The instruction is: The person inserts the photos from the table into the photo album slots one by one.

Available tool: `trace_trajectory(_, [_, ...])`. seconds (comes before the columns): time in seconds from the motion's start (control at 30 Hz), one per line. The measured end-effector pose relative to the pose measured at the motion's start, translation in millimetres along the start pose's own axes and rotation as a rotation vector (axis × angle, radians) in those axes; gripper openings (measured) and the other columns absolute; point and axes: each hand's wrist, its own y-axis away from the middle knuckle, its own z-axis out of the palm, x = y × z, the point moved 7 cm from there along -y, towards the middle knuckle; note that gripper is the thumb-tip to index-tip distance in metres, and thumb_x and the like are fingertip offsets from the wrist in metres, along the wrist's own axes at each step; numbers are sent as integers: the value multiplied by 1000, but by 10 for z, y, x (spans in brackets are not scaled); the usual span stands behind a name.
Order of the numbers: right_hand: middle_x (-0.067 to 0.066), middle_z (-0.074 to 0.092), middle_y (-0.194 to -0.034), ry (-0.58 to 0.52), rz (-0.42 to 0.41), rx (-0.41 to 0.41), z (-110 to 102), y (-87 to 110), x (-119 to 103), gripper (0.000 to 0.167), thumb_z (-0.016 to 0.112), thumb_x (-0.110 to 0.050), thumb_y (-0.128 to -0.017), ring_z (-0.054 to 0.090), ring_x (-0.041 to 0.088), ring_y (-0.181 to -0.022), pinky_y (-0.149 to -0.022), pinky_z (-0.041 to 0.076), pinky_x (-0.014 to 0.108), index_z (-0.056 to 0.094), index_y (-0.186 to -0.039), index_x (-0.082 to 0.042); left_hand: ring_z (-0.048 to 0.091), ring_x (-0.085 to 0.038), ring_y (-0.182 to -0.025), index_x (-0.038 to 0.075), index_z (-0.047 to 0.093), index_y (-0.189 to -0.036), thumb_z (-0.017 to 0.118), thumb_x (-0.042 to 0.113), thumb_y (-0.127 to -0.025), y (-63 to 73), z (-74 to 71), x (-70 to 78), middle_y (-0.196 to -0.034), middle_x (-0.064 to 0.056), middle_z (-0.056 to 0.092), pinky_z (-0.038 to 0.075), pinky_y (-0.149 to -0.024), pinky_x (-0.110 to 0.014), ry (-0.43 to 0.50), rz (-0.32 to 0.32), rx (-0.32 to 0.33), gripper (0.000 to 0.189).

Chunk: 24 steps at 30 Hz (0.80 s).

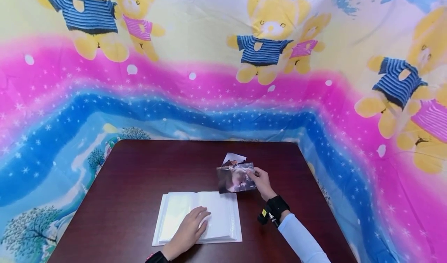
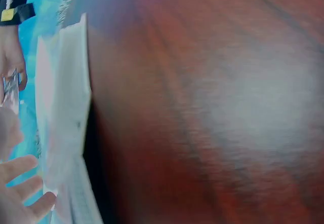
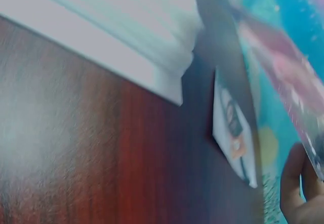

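Observation:
A white photo album [image 1: 218,216] lies spread on the dark table, its pages blank and glossy. My left hand [image 1: 190,228] rests on the album near the middle fold, fingers extended; the left wrist view shows this hand [image 2: 23,188] beside the album's edge [image 2: 73,82]. Beyond the album's right page, my right hand [image 1: 262,181] pinches a glossy photo [image 1: 235,177] by its right side, raised above the table. The held photo [image 3: 288,72] also appears tilted in the right wrist view. Partly hidden behind it, another photo [image 1: 234,158] lies on the table.
The dark red-brown table [image 1: 132,185] reaches back to a patterned cloth [image 1: 195,84] with bears and snowflakes, which hangs at the rear and sides. In the right wrist view the loose photo [image 3: 233,127] lies beyond the album's corner.

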Motion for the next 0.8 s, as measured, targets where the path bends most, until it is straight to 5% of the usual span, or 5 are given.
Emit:
trace_trajectory(0.3, [-2,45,-69,98,-115,-452,416,203,-226,22,63,-9,-97,43,8,-61,-59,37,21,56,-83,6,68,-23,-93,-2,54,-130,58,16,-101,-165,-100,-217,-115,-14,66,56,-75,-32,367,-390,136,35])
trace_trajectory(0.43, [-1,35,-66,115,-133,-538,519,262,-249,33,62,-9,-98,36,9,-58,-58,33,22,46,-77,10,71,-25,-81,-5,49,-131,57,19,-101,-161,-53,-256,-110,-19,66,54,-68,-26,522,-518,147,39])
trace_trajectory(0.63, [-5,48,-69,146,-159,-573,583,328,-269,18,65,-7,-95,44,5,-61,-57,37,19,59,-82,5,71,-22,-72,-6,52,-128,62,14,-99,-168,-84,-277,-102,-14,69,52,-63,-23,550,-546,157,37])
trace_trajectory(0.8, [-4,61,-76,191,-199,-717,718,435,-269,8,68,-11,-94,53,5,-64,-57,43,18,71,-94,-3,65,-9,-63,-4,66,-116,67,15,-94,-242,-75,-238,-90,-10,72,49,-55,-21,579,-503,80,29])
